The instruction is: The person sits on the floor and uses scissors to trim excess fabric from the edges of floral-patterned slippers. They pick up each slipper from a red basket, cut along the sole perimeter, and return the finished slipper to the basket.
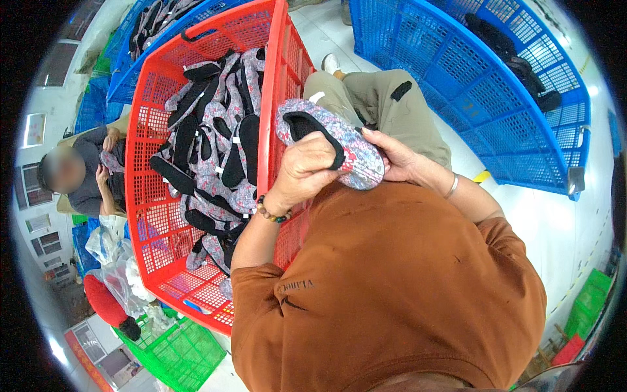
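Note:
A grey slipper (359,147) with a pink and blue floral pattern and a black lining is held above my lap. My left hand (304,163) grips the edge of its opening, with the fingertips tucked inside and out of sight. At the slipper's other side, my right hand (398,160) holds the toe part, thumb on top and the other fingers mostly hidden beneath. A small white tag (317,97) sticks out at the far end. To my left, many similar slippers (212,137), several showing black soles, lie piled in a red crate (277,91).
The red crate's wall rises close beside my left arm. A large blue crate (457,98) with dark items (516,65) stands at the far right. A green crate (176,356) is at lower left. Beyond the red crate, another person (88,160) sits holding a similar slipper.

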Available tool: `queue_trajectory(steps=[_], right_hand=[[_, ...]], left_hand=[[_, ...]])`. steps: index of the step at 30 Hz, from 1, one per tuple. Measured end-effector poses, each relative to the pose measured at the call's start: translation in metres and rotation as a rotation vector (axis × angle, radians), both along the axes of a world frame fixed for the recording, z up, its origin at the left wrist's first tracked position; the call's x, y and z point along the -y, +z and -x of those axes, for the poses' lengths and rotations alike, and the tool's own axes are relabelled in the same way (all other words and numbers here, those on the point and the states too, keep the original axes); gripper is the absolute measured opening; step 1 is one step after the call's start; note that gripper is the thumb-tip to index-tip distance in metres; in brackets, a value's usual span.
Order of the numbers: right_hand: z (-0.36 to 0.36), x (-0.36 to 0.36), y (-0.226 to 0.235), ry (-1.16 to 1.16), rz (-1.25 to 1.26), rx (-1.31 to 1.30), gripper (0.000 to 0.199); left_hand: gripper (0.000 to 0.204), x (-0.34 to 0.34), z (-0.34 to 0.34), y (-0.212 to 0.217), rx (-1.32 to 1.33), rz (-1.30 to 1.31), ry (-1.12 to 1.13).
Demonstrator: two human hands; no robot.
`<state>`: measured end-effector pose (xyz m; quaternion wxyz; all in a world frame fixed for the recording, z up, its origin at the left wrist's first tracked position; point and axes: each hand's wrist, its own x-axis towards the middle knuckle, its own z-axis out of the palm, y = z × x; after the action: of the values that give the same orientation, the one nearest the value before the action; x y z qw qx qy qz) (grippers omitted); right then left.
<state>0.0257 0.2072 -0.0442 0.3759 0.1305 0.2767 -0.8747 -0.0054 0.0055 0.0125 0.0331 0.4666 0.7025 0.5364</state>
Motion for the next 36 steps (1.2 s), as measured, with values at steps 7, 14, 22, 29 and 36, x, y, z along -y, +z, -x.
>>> queue_trajectory(steps=[7, 14, 22, 29, 36], right_hand=[[0.008, 0.003, -0.007, -0.108, 0.119, -0.357, 0.066], [0.009, 0.002, -0.011, -0.279, -0.442, -0.884, 0.086], [0.004, 0.002, -0.002, 0.056, -1.051, -1.449, 0.087], [0.008, -0.008, -0.005, -0.179, -0.985, -1.593, 0.029], [0.027, -0.014, 0.03, -0.476, -1.205, -1.485, 0.024]], left_hand=[[0.012, -0.008, -0.002, -0.005, -0.098, 0.074, -0.005], [0.043, -0.005, 0.007, -0.026, 0.564, -0.157, -0.035], [0.036, -0.005, 0.014, -0.031, 0.915, -0.679, 0.357], [0.036, 0.01, 0.016, -0.025, 0.911, -0.596, 0.382], [0.047, 0.012, 0.017, -0.017, 1.139, -0.608, 0.052]])
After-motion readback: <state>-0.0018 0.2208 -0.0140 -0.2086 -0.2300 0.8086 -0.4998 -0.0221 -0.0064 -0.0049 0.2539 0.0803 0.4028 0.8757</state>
